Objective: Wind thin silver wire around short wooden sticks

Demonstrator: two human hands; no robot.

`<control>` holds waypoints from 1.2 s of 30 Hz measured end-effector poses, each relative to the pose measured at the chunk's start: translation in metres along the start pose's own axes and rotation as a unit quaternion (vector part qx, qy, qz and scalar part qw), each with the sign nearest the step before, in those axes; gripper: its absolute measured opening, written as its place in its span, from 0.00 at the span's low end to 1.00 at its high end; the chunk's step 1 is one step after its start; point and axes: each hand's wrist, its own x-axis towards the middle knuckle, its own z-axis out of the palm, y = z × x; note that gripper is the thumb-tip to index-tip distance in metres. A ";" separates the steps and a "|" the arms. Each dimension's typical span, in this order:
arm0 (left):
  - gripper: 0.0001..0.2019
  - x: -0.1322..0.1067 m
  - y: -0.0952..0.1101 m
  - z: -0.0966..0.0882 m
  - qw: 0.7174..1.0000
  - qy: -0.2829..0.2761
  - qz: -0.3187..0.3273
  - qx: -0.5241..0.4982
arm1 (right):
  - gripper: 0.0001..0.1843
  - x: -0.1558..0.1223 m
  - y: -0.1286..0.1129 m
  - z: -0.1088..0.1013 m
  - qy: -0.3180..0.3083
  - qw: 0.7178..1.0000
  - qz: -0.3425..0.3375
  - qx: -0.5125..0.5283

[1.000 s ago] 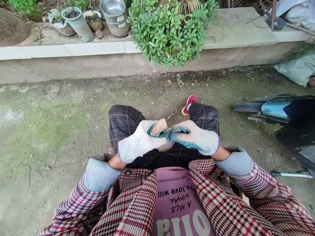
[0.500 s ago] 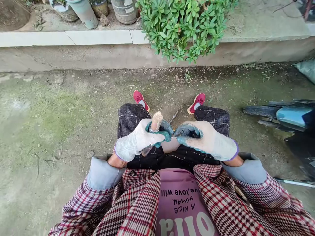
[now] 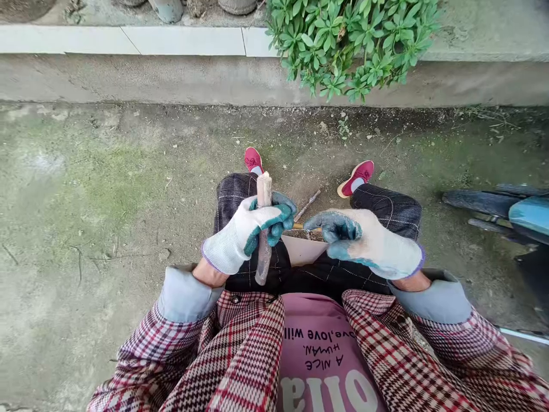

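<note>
My left hand (image 3: 261,229), in a white glove with a teal coated palm, is closed around a short wooden stick (image 3: 265,191). The stick stands nearly upright in the picture, its pale cut end above the fist and its lower end below. To the right is my right hand (image 3: 360,240), gloved alike, with its index finger stretched toward the left hand and its thumb apart. A thin yellowish-brown rod (image 3: 298,226) shows between the hands; what it belongs to is unclear. Below it, a pale flat surface (image 3: 302,250) lies between my thighs.
On the ground between my red shoes (image 3: 254,157) lies a thin stick (image 3: 307,206). A tiled ledge (image 3: 184,41) with pots and a leafy green bush (image 3: 351,46) runs across the front. At the right stands a wheeled vehicle with a blue part (image 3: 529,217).
My right hand has drawn away to the right from the left hand, and its fingers have parted. The wooden stick has turned, so more of its length shows. The view has shifted slightly.
</note>
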 end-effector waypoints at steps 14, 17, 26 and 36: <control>0.15 0.006 -0.023 0.013 0.996 0.035 -0.027 -0.077 | 0.11 -0.008 0.011 0.016 0.156 0.965 0.005 -0.211; 0.18 0.005 -0.030 0.020 0.991 -0.015 -0.079 -0.103 | 0.11 -0.010 0.015 0.005 0.152 0.973 0.021 -0.175; 0.22 0.007 -0.064 0.028 0.986 -0.029 -0.136 -0.088 | 0.09 -0.029 0.032 -0.008 0.148 0.979 0.057 -0.131; 0.16 0.016 -0.064 0.016 0.986 0.073 -0.116 -0.096 | 0.12 -0.042 0.032 0.000 0.104 0.974 0.073 -0.185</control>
